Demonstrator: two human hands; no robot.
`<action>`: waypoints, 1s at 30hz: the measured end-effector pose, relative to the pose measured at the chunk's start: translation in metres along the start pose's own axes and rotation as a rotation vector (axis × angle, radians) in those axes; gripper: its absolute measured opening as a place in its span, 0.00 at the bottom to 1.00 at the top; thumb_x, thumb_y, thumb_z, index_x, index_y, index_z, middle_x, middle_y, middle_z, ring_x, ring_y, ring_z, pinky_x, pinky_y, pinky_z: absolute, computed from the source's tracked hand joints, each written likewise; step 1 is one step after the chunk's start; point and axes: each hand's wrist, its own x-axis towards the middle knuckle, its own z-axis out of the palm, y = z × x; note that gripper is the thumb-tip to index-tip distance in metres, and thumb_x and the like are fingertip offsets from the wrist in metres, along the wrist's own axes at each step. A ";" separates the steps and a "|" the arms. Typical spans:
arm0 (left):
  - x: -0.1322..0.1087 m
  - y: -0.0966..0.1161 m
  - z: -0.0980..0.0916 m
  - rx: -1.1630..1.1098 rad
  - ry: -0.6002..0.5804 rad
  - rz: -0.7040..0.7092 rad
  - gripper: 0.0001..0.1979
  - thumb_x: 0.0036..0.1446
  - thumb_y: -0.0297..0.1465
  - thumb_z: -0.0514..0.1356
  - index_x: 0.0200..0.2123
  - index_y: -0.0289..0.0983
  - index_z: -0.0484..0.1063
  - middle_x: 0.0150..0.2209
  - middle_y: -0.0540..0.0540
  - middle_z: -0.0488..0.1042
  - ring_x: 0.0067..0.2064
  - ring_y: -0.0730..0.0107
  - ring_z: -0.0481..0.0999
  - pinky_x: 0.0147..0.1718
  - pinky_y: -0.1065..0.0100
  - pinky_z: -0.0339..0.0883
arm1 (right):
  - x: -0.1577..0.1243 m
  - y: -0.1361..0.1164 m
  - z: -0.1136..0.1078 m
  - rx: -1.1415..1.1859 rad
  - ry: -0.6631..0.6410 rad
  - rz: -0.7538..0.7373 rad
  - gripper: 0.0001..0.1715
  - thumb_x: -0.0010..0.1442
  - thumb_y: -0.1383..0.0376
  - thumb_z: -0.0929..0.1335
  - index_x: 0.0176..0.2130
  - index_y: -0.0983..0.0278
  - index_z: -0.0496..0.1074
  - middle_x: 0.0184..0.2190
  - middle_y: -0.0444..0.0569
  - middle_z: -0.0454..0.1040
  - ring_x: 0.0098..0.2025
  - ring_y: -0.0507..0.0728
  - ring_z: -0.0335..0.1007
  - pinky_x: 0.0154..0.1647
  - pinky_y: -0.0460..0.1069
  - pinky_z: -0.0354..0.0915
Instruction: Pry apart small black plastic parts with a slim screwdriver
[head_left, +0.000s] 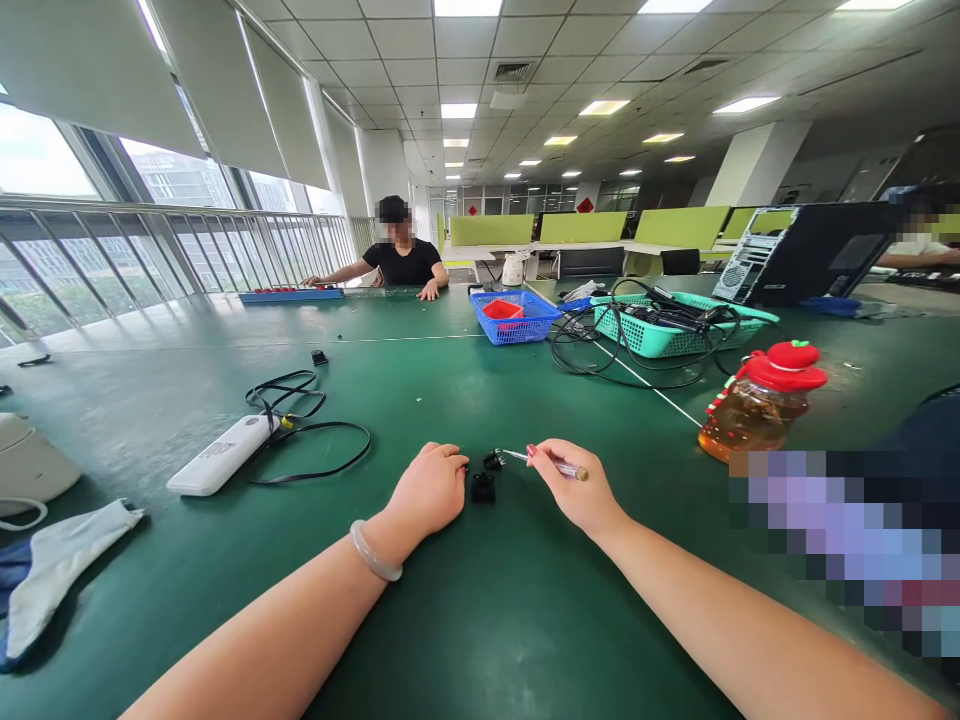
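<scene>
My right hand (574, 485) is closed around a slim screwdriver (559, 464) with a see-through handle. Its thin metal tip points left, at a small black piece with shiny metal bits (494, 460), possibly a plug part. Just below that lies a second small black block (483, 488) on the green table (517, 640). My left hand (431, 485), a pale bangle at its wrist, rests on the table left of both pieces. Its fingers are curled and pressed together near the black pieces; whatever they hold, if anything, is hidden.
A white power bank (225, 457) with a black cable (322, 430) lies left. Beyond are a blue basket (517, 330), a green basket (652, 343) of cables and a red-lidded jar (761, 405). A mask (67, 560) lies near left. Another person (405, 262) sits opposite.
</scene>
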 end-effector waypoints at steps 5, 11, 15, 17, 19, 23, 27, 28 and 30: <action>-0.001 0.005 -0.001 -0.067 0.026 0.058 0.18 0.61 0.23 0.48 0.44 0.35 0.77 0.46 0.42 0.79 0.50 0.59 0.75 0.53 0.58 0.68 | 0.000 0.002 0.000 -0.012 0.001 -0.014 0.21 0.61 0.53 0.66 0.24 0.63 0.72 0.21 0.44 0.67 0.24 0.52 0.60 0.25 0.46 0.58; -0.005 0.010 -0.003 -0.249 0.041 0.101 0.16 0.64 0.29 0.50 0.53 0.39 0.69 0.49 0.43 0.76 0.52 0.60 0.73 0.54 0.56 0.67 | 0.000 0.002 0.000 -0.032 0.000 -0.025 0.21 0.62 0.52 0.66 0.24 0.63 0.72 0.20 0.44 0.67 0.23 0.52 0.60 0.25 0.47 0.58; -0.006 0.009 0.000 -0.327 -0.010 0.224 0.23 0.60 0.36 0.59 0.58 0.42 0.64 0.57 0.43 0.70 0.58 0.58 0.67 0.60 0.54 0.62 | 0.000 0.000 0.001 -0.075 -0.046 -0.054 0.19 0.62 0.53 0.66 0.26 0.62 0.72 0.23 0.46 0.70 0.25 0.53 0.64 0.26 0.47 0.61; -0.005 0.007 0.003 -0.322 -0.029 0.226 0.25 0.59 0.32 0.58 0.60 0.43 0.61 0.58 0.44 0.69 0.59 0.59 0.67 0.60 0.53 0.61 | 0.001 0.001 0.001 -0.087 -0.069 -0.064 0.17 0.62 0.54 0.66 0.28 0.62 0.74 0.26 0.47 0.72 0.27 0.54 0.66 0.27 0.47 0.62; -0.003 0.004 0.005 -0.301 -0.034 0.190 0.24 0.60 0.28 0.55 0.60 0.42 0.61 0.57 0.44 0.71 0.58 0.59 0.68 0.60 0.53 0.62 | 0.001 0.003 0.001 -0.093 -0.081 -0.062 0.17 0.62 0.54 0.66 0.30 0.61 0.74 0.27 0.47 0.72 0.28 0.54 0.67 0.28 0.48 0.63; 0.000 -0.001 0.006 -0.226 -0.013 0.054 0.21 0.61 0.28 0.53 0.57 0.40 0.65 0.54 0.42 0.74 0.56 0.56 0.70 0.58 0.50 0.63 | 0.001 0.004 0.002 -0.082 -0.077 -0.034 0.19 0.63 0.52 0.65 0.29 0.61 0.74 0.26 0.47 0.72 0.28 0.54 0.66 0.28 0.48 0.62; 0.000 -0.001 0.005 -0.227 0.025 0.007 0.19 0.59 0.32 0.57 0.54 0.40 0.68 0.54 0.42 0.73 0.57 0.53 0.68 0.58 0.49 0.62 | 0.000 0.000 0.001 -0.033 -0.076 -0.015 0.23 0.62 0.50 0.64 0.25 0.62 0.72 0.21 0.45 0.68 0.24 0.52 0.62 0.25 0.47 0.59; 0.000 -0.001 0.005 -0.238 0.028 0.014 0.20 0.58 0.33 0.59 0.55 0.41 0.67 0.55 0.42 0.72 0.58 0.53 0.67 0.58 0.49 0.61 | 0.000 -0.002 0.001 -0.014 -0.069 -0.011 0.25 0.62 0.49 0.64 0.24 0.62 0.72 0.20 0.44 0.66 0.22 0.52 0.60 0.24 0.47 0.57; 0.000 0.000 0.005 -0.249 0.012 0.040 0.24 0.57 0.36 0.60 0.57 0.42 0.65 0.57 0.42 0.70 0.60 0.53 0.65 0.59 0.48 0.59 | 0.000 -0.004 0.000 0.019 -0.043 -0.001 0.28 0.62 0.47 0.63 0.22 0.63 0.70 0.17 0.42 0.61 0.20 0.51 0.56 0.22 0.47 0.55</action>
